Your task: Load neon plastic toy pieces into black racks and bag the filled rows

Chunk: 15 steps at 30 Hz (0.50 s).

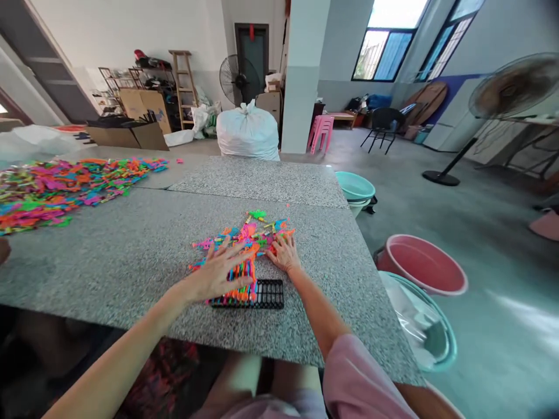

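A black slotted rack (271, 294) is set near the front edge of the worktop (329, 262), with its left part filled by bright racked pieces (245, 272) packed close together and its right part left bare. Just behind it, a small loose pile (248, 231) of similar pieces is spread. The fingers of the left hand (215, 277) are held wide apart over the racked pieces, with nothing seen to be gripped; those of the right hand (283, 252) are bent at the pile's right edge, and whether a piece is pinched cannot be told. The pieces are judged to be light, thin, fairly stiff plastic, smooth and easily tangled, best taken singly by a slim end. The rack, seemingly light and rigid, is best steadied by its bare right end.
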Motion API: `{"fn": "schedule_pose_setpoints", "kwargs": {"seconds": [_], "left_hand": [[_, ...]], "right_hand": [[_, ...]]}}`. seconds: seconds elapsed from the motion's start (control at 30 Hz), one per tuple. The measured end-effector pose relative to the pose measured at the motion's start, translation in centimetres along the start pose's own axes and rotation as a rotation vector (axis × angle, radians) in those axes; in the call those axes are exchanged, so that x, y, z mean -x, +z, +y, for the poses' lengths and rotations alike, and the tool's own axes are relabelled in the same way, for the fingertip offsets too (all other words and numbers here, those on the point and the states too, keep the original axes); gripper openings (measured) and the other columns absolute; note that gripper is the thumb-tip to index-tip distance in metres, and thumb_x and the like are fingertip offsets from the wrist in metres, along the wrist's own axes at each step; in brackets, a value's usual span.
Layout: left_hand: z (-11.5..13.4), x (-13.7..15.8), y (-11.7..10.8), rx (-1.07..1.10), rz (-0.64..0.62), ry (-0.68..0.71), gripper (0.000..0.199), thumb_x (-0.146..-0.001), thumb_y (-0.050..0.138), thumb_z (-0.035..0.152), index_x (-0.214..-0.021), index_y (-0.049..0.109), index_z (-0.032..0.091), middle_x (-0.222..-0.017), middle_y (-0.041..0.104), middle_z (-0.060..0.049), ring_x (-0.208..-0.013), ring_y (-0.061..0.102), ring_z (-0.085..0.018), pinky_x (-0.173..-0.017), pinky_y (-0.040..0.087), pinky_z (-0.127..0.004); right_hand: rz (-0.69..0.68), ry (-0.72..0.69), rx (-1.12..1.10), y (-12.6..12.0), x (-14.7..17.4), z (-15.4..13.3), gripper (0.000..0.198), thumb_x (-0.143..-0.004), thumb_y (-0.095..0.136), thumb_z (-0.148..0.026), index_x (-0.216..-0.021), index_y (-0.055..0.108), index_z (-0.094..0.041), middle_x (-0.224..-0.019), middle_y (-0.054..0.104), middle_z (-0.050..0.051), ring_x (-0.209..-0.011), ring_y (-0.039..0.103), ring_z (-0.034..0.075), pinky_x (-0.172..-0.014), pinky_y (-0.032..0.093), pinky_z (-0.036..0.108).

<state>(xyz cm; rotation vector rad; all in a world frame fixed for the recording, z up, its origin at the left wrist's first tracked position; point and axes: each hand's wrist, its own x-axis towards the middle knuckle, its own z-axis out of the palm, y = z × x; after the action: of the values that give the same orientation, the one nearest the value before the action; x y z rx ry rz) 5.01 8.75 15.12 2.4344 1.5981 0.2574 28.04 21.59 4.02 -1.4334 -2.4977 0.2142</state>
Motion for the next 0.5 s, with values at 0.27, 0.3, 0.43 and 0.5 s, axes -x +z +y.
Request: {"fn": "schedule_pose_setpoints", "kwargs": {"seconds": [0.27, 0.3, 0.43, 0.5], "left_hand": [[2.8, 1.8, 3.7, -0.199, 0.070, 0.103, 0.061, -0.088, 0.064, 0.059, -0.145, 0.052, 0.038, -0.170, 0.012, -0.004, -0.152, 0.009, -0.047, -0.116, 0.006, -0.073], [2.6, 1.8, 3.6, -0.193, 0.071, 0.131, 0.056, -0.089, 0.064, 0.057, -0.142, 0.054, 0.040, -0.169, 0.014, -0.003, -0.152, 0.010, -0.046, -0.117, 0.005, -0.073], [2.0, 2.0, 2.8, -0.129, -0.005, 0.197, 0.039, -0.088, 0.066, 0.055, -0.125, 0.069, 0.040, -0.164, 0.032, 0.001, -0.150, 0.027, -0.040, -0.120, 0.005, -0.067], [2.0, 2.3, 2.4, -0.104, -0.043, 0.191, 0.039, -0.086, 0.068, 0.055, -0.121, 0.071, 0.040, -0.162, 0.035, 0.002, -0.148, 0.031, -0.039, -0.121, 0.007, -0.065]], "right_hand": [[-0.030, 0.129, 0.012, -2.2, 5.2, 2.4, 0.047, -0.104, 0.036, -0.042, -0.144, 0.052, -0.023, -0.166, 0.026, 0.009, -0.152, 0.011, 0.040, -0.114, 0.009, 0.073], [-0.066, 0.091, 0.018, -2.7, 6.0, 3.1, 0.047, -0.104, 0.037, -0.040, -0.148, 0.048, -0.025, -0.166, 0.026, 0.007, -0.152, 0.013, 0.038, -0.115, 0.009, 0.073], [-0.174, 0.031, 0.056, -4.5, 8.9, 4.8, 0.047, -0.104, 0.037, -0.033, -0.150, 0.044, -0.029, -0.160, 0.039, 0.007, -0.150, 0.021, 0.033, -0.115, 0.013, 0.071], [-0.137, 0.033, 0.072, -5.1, 9.6, 4.4, 0.044, -0.102, 0.040, -0.029, -0.145, 0.051, -0.028, -0.155, 0.045, 0.009, -0.146, 0.026, 0.033, -0.115, 0.020, 0.066]]}}
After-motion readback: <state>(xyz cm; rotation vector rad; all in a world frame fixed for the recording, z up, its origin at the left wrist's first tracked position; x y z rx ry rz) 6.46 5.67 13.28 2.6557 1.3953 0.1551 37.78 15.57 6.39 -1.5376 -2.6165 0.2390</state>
